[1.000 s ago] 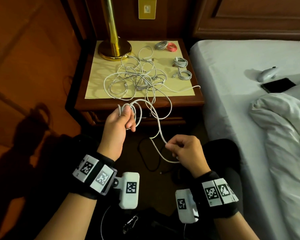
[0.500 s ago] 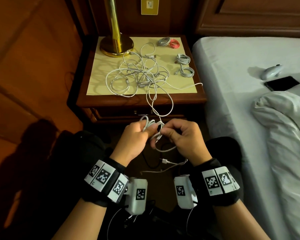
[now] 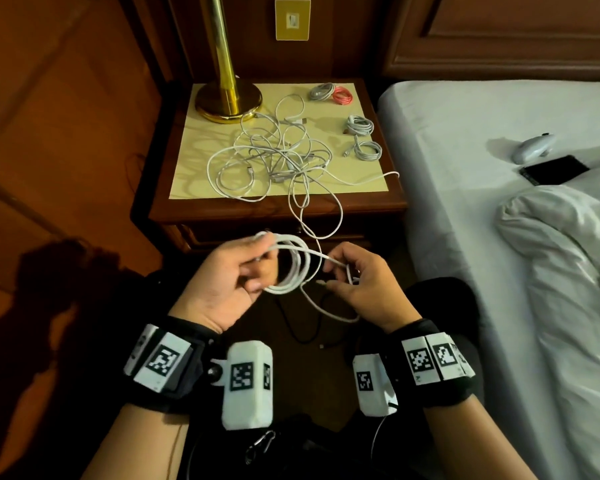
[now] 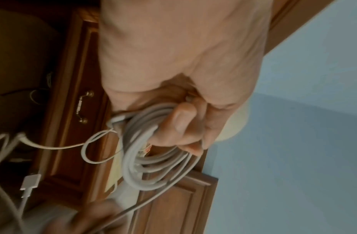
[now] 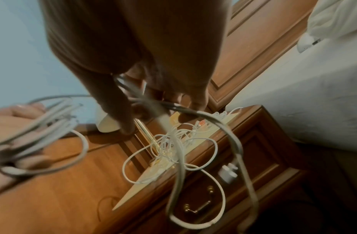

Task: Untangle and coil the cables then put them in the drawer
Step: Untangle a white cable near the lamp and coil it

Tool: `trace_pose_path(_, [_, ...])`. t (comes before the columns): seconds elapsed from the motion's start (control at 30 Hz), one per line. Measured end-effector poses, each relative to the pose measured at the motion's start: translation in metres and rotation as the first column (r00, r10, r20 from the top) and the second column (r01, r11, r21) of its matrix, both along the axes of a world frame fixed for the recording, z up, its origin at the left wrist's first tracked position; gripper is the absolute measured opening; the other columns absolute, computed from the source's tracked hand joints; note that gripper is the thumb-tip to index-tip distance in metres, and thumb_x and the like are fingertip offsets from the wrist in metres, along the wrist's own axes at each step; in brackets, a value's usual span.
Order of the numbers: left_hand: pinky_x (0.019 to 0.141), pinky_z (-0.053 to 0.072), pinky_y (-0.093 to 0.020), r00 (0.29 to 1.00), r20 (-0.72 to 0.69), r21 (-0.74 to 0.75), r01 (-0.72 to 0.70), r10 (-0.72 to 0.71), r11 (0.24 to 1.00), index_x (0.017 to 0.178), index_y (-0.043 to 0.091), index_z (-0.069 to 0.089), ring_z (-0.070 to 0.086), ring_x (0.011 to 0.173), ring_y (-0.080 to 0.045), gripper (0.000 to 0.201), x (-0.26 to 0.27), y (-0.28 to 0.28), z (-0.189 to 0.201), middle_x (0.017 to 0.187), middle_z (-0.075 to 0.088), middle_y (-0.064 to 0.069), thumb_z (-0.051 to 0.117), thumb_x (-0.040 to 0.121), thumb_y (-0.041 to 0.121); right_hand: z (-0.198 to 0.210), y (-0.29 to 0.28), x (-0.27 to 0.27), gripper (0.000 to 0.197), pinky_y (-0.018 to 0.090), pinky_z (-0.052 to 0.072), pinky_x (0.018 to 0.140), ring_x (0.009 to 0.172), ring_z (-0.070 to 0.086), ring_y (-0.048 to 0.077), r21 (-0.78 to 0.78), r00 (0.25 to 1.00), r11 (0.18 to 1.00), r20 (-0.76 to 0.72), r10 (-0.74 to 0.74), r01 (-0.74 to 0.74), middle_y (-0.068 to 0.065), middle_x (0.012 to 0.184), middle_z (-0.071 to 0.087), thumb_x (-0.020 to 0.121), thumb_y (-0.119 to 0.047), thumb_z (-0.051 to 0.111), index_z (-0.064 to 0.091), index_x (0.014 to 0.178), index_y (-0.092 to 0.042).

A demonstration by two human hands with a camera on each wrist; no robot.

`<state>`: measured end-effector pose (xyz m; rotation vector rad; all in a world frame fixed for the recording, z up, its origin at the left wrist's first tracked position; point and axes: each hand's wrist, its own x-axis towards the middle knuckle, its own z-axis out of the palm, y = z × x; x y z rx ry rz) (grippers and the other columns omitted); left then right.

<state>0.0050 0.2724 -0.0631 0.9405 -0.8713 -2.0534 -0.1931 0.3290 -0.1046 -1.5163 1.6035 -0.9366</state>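
My left hand (image 3: 236, 275) grips a white cable coil (image 3: 293, 265) of several loops in front of the nightstand; the left wrist view shows thumb and fingers curled round the coil (image 4: 153, 158). My right hand (image 3: 357, 282) pinches the loose tail of the same cable (image 3: 333, 261), which hangs in a loop below (image 5: 203, 205). The cable runs up to a tangled pile of white cables (image 3: 278, 157) on the nightstand top (image 3: 194, 157). The drawer (image 5: 197, 207) below, with brass handle (image 4: 81, 107), is closed.
Coiled cables lie at the nightstand's back right: grey (image 3: 321, 91), red (image 3: 343, 97), two white (image 3: 361, 124), (image 3: 369, 150). A brass lamp base (image 3: 227, 102) stands at back left. The bed (image 3: 499, 237) at right carries a phone (image 3: 553, 169) and a white device (image 3: 534, 148).
My hands came together, then parted slightly. The coil in my left hand has grown by more loops, and the right hand now holds the cable's tail close to the coil.
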Motion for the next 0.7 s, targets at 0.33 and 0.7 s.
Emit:
trace_pose_path(0.33, [0.039, 0.026, -0.013, 0.941, -0.118, 0.067, -0.311, 0.317, 0.948, 0.065, 0.011, 0.052, 0.026, 0.038, -0.004, 0.024, 0.031, -0.041, 0.006, 0.054, 0.025, 0.006, 0.052, 0.089, 0.013, -0.021, 0.002, -0.009, 0.032, 0.020, 0.043, 0.075, 0.078, 0.059, 0.012, -0.039, 0.914, 0.975, 0.357, -0.191, 0.219, 0.002, 0.077, 0.064, 0.095, -0.029, 0.037, 0.065, 0.105, -0.017])
trace_pose_path(0.7, [0.062, 0.035, -0.011, 0.806, -0.210, 0.294, -0.488, 0.554, 0.822, 0.062, 0.015, 0.057, 0.030, 0.036, -0.003, 0.038, 0.043, -0.070, -0.025, 0.051, 0.036, 0.009, 0.045, 0.098, 0.021, -0.016, -0.009, -0.035, 0.045, 0.039, 0.048, 0.080, 0.093, 0.067, 0.030, 0.500, 0.183, 0.747, 0.764, -0.618, 0.437, 0.018, 0.095, 0.070, 0.105, -0.027, 0.022, 0.060, 0.103, -0.004])
